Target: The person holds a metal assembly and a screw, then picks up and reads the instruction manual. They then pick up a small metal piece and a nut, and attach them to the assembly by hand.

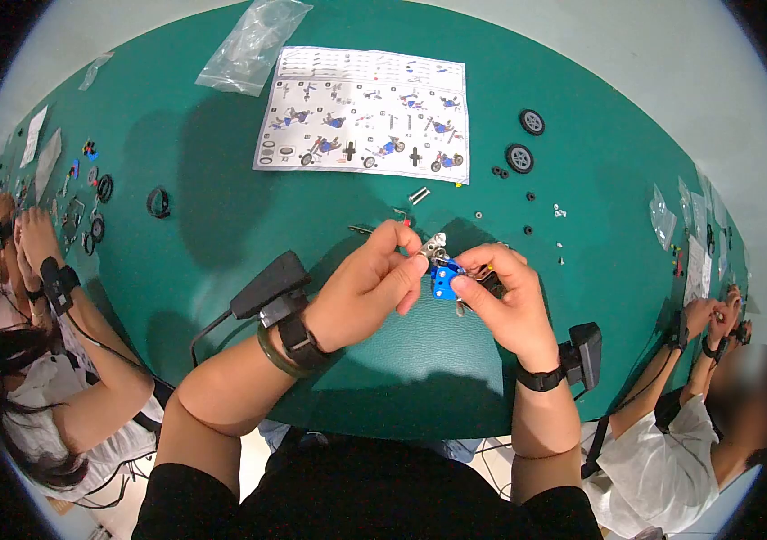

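Note:
Between my two hands is a partly built toy motorcycle (443,281) with blue plates and silver metal parts. My left hand (373,281) pinches a silver metal piece at its upper left end. The thumb and fingers of my right hand (511,301) close on the blue body, covering part of it. Just beyond my hands lie some silver bolts (419,195) and a small red-tipped part near my left fingertips. Farther up, the printed instruction sheet (363,117) lies flat, with drawings of a motorcycle.
On the green table (410,360), two wheels (519,158) lie at the right, with small black rings and screws (560,211) nearby. A black ring (158,202) lies to the left. A clear plastic bag (253,47) touches the sheet's left side. People work at both sides.

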`<state>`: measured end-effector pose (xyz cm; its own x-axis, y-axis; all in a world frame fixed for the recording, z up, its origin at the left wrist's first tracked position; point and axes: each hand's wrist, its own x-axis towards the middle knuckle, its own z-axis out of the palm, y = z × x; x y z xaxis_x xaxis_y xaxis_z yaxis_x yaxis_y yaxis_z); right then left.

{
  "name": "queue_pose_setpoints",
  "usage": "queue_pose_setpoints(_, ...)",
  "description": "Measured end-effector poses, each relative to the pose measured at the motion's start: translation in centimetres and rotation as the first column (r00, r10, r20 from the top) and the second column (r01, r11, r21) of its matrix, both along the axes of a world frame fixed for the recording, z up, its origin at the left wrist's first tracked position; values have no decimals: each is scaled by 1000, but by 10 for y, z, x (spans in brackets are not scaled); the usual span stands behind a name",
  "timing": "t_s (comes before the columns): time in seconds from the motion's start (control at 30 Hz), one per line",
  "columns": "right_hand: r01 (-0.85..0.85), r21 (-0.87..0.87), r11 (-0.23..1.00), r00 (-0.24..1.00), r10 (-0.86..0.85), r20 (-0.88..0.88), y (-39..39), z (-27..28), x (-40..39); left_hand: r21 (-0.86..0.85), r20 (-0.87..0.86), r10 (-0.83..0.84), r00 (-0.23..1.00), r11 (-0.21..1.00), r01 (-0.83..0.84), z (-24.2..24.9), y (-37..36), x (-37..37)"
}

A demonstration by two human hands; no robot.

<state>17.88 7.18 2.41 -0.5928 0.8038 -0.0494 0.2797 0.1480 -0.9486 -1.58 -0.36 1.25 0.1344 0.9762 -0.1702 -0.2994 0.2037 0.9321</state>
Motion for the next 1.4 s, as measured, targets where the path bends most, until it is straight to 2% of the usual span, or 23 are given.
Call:
queue_pose_setpoints(0.1, -35, 103, 994, 998, 30, 48, 0, 3, -1, -5, -96, 23, 995, 1000, -24, 2, 0, 1)
queue_pose_setpoints(0.17, -39, 144, 989, 998, 32, 55, 0, 2, -1, 60, -215, 60, 975, 997, -48, -4, -1, 0)
queue_pose_setpoints(0.27, -44, 204, 978, 996, 27, 89, 0, 4, -1, 245, -285, 181, 941, 963, -111, -9, 0, 3)
queue_pose_setpoints(0.37, -21, 96, 995, 997, 13, 79, 0, 4, -1, 215, -362, 194, 912, 969, -121, -9, -1, 2)
queue_pose_setpoints(0.47, -36, 252, 967, 996, 14, 89, 0, 2, -3, 181, -446, 155, 882, 980, -81, -3, -2, 0)
queue_pose_setpoints(0.57, -22, 252, 968, 996, -1, 91, 0, 1, -4, 188, -541, 150, 828, 981, -55, 2, -2, -1)
queue_pose_setpoints(0.67, -24, 226, 974, 997, 6, 80, 2, 0, -3, 348, -624, 258, 738, 937, -34, 2, 0, 0)
queue_pose_setpoints(0.77, -26, 221, 975, 996, 8, 85, 2, -1, -2, 396, -669, 300, 680, 918, -16, 3, 1, 1)
queue_pose_setpoints(1.27, -19, 146, 989, 999, 12, 46, 3, -3, -1, 352, -647, 243, 723, 936, 0, 2, -1, -1)
queue_pose_setpoints(1.4, -25, 144, 989, 998, 17, 55, 3, -3, 0, 367, -669, 259, 697, 930, 6, 0, -1, 0)
